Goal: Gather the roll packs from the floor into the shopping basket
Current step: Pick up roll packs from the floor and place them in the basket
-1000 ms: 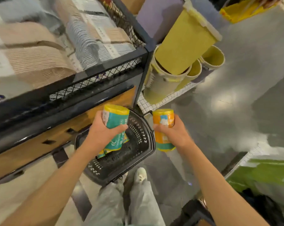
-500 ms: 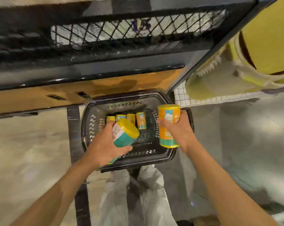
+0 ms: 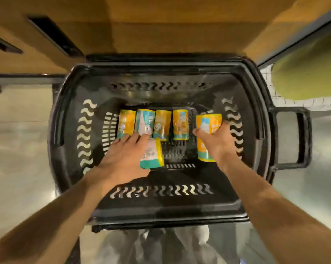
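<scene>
A black plastic shopping basket (image 3: 69,119) stands on the floor right below me. Several orange-and-teal roll packs (image 3: 161,124) lie side by side along its far bottom edge. My left hand (image 3: 122,161) reaches deep into the basket and holds a teal roll pack (image 3: 152,155) with a barcode label, low over the bottom, just in front of the row. My right hand (image 3: 216,143) grips an orange roll pack (image 3: 206,128) upright at the right end of the row, inside the basket.
A shelf unit with a wooden base panel (image 3: 160,25) rises directly behind the basket. The basket's side handle (image 3: 301,138) sticks out to the right. A yellow-green bin (image 3: 309,73) sits on a white grid rack at the right. My legs are below the basket's near rim.
Both hands have dropped from above the basket rim down into the basket with their packs. The view has tilted down and closed in on the basket.
</scene>
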`<state>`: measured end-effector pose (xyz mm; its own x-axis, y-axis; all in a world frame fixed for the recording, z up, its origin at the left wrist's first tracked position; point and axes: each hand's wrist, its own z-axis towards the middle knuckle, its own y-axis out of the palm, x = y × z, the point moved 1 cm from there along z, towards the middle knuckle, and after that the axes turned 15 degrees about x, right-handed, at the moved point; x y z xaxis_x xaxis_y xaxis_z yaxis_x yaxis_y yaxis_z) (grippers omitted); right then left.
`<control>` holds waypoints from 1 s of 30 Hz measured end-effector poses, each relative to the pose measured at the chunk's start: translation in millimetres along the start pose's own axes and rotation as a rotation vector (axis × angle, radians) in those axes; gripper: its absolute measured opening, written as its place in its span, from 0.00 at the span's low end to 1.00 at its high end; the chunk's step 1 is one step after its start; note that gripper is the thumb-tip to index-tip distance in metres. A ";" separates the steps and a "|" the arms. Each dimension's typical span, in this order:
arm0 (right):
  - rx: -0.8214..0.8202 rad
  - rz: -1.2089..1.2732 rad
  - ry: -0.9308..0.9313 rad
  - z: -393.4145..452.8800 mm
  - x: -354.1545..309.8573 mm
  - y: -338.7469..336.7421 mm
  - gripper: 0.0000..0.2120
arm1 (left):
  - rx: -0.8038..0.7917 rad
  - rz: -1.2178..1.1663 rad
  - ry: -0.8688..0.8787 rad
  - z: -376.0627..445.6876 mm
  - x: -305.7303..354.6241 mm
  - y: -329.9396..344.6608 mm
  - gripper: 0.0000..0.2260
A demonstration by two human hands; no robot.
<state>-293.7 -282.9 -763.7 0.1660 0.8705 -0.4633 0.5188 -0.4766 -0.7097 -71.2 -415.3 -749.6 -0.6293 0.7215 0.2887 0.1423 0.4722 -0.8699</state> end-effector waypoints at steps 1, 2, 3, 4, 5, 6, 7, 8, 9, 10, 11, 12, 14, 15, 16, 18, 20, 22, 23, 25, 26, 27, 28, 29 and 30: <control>0.006 -0.024 0.004 7.6 8.4 13.0 0.26 | -0.015 0.020 0.009 3.8 -8.1 15.1 0.40; 0.017 -0.046 0.008 15.8 17.3 25.2 0.28 | -0.032 0.041 0.022 7.8 -15.6 30.3 0.40; 0.034 -0.069 0.011 22.4 25.0 36.6 0.34 | -0.052 0.057 0.037 10.9 -22.1 45.3 0.40; 0.054 -0.085 0.014 29.6 32.4 47.7 0.40 | -0.068 0.068 0.051 14.2 -27.9 59.2 0.41; 0.069 -0.094 0.017 35.0 37.3 57.6 0.45 | -0.085 0.080 0.061 17.3 -33.5 72.7 0.41; 0.084 -0.105 0.023 41.0 41.9 66.4 0.47 | -0.106 0.096 0.066 19.9 -38.6 85.4 0.41; 0.104 -0.121 0.026 46.7 45.7 73.7 0.45 | -0.123 0.113 0.068 22.2 -42.8 97.1 0.41; 0.122 -0.134 0.032 52.4 49.0 80.1 0.42 | -0.132 0.131 0.069 24.4 -46.5 107.6 0.41; 0.137 -0.142 0.037 56.3 49.9 85.5 0.38 | -0.130 0.138 0.068 26.3 -50.0 117.0 0.41; 0.147 -0.147 0.048 61.3 51.6 91.5 0.36 | -0.131 0.133 0.061 27.5 -53.0 125.0 0.41; 0.157 -0.152 0.049 65.9 53.1 97.6 0.35 | -0.134 0.123 0.058 27.9 -55.2 131.7 0.41; 0.175 -0.155 0.038 70.4 54.8 102.3 0.35 | -0.134 0.120 0.066 28.4 -56.3 137.5 0.40; 0.212 -0.130 0.012 80.3 58.6 112.3 0.36 | -0.117 0.137 0.093 29.1 -59.1 148.0 0.39; 0.225 -0.113 0.006 85.3 60.0 117.5 0.37 | -0.106 0.142 0.096 29.8 -61.4 152.7 0.39; 0.236 -0.103 0.002 89.3 60.8 122.0 0.38 | -0.104 0.140 0.090 31.2 -63.7 156.1 0.39; 0.253 -0.106 -0.021 96.3 62.4 130.7 0.42 | -0.115 0.135 0.076 34.2 -67.5 160.9 0.39; 0.254 -0.109 -0.055 101.3 63.3 138.6 0.44 | -0.102 0.142 0.086 38.8 -71.0 166.0 0.38; 0.258 -0.122 -0.073 103.9 64.3 143.3 0.44 | -0.099 0.155 0.097 43.9 -73.6 171.1 0.39; 0.258 -0.118 -0.078 105.4 66.4 145.4 0.43 | -0.101 0.162 0.096 45.9 -74.8 174.3 0.40; 0.241 -0.104 -0.093 106.1 69.7 147.9 0.42 | -0.103 0.182 0.093 49.1 -75.7 179.7 0.40; 0.228 -0.104 -0.106 107.0 71.5 149.2 0.42 | -0.096 0.194 0.095 50.4 -76.2 182.3 0.39; 0.212 -0.110 -0.120 108.2 73.1 150.8 0.42 | -0.086 0.202 0.098 51.2 -76.5 185.0 0.39; 0.196 -0.125 -0.130 108.9 74.2 152.4 0.41 | -0.075 0.205 0.102 51.1 -76.4 186.8 0.38; 0.184 -0.138 -0.135 109.5 74.7 153.6 0.41 | -0.065 0.205 0.107 51.0 -75.8 188.3 0.38; 0.178 -0.144 -0.132 109.9 75.1 154.7 0.41 | -0.057 0.207 0.111 50.8 -75.2 190.2 0.37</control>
<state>-293.1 -304.8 -966.5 -0.0161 0.9129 -0.4079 0.3713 -0.3733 -0.8502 -35.6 -405.4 -957.0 -0.4944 0.8559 0.1517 0.3047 0.3341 -0.8919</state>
